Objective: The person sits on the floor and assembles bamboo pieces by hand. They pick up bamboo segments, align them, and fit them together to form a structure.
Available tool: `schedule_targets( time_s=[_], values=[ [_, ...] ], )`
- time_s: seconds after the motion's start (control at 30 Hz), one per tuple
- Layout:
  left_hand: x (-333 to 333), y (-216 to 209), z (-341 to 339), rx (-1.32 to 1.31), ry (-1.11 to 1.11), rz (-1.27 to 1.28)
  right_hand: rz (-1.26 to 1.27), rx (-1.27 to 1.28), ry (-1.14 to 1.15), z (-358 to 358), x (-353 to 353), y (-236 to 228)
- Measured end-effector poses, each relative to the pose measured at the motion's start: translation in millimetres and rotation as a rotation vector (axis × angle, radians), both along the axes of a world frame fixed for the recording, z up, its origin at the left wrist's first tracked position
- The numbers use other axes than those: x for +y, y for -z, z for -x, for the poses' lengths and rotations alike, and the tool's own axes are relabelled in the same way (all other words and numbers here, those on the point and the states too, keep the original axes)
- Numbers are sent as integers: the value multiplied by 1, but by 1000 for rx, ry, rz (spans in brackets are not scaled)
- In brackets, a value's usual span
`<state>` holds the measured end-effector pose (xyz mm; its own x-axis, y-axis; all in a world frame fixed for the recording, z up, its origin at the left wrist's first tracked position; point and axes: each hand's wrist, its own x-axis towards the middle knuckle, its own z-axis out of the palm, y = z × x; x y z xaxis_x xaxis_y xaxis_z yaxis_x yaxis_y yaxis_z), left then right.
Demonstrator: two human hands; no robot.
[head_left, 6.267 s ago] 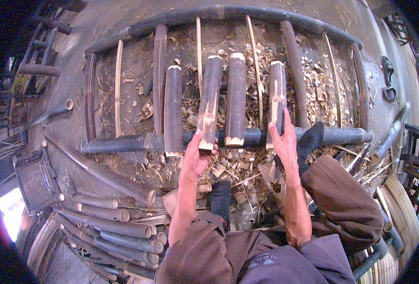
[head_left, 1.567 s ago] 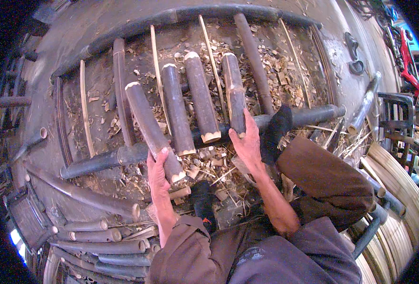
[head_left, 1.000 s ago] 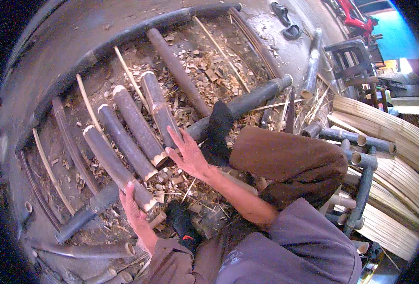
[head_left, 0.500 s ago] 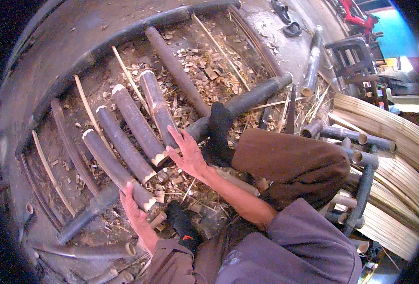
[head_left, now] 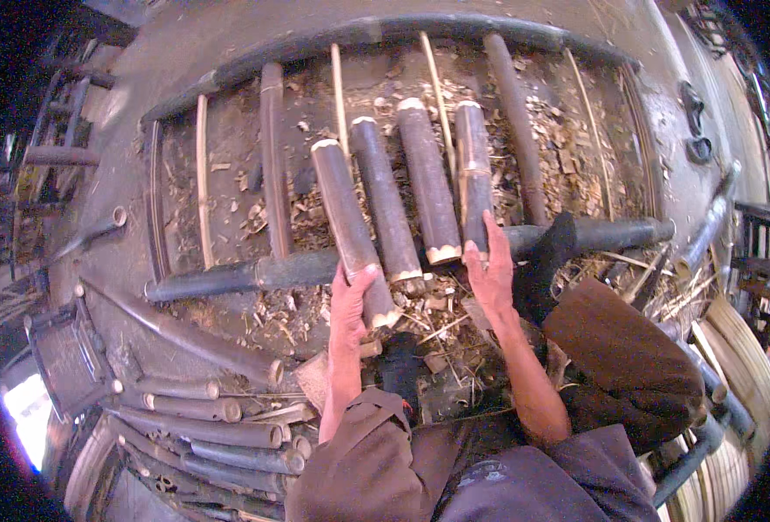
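The left fingers (head_left: 365,278) grip the leftmost tube (head_left: 341,204), but the right fingers (head_left: 494,237), loosely spread, could let the rightmost tube (head_left: 473,165) roll.

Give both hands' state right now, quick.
Left hand: closed, holding the leftmost scalloped bamboo tube near its lower end.
Right hand: loosely open, touching the rightmost scalloped bamboo tube at its lower end.
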<state>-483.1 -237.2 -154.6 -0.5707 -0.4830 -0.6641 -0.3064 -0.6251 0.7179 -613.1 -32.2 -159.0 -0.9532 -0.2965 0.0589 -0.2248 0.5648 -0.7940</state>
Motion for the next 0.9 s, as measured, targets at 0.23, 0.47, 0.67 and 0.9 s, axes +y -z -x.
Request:
schedule_targets(
  time_s=[0.23, 0.47, 0.67, 0.9],
  values=[
    [3, 2, 1, -2, -6, -9, 1, -31, -58, 6, 6, 2],
    [1, -22, 11, 88, -13, 3, 144, -132, 44, 21, 11, -11],
    [21, -66, 69, 165, 344, 166, 647, -437, 237, 40, 52, -47],
    [70, -50, 109, 194, 545, 364, 866, -343, 162, 47, 43, -121]
  ],
)
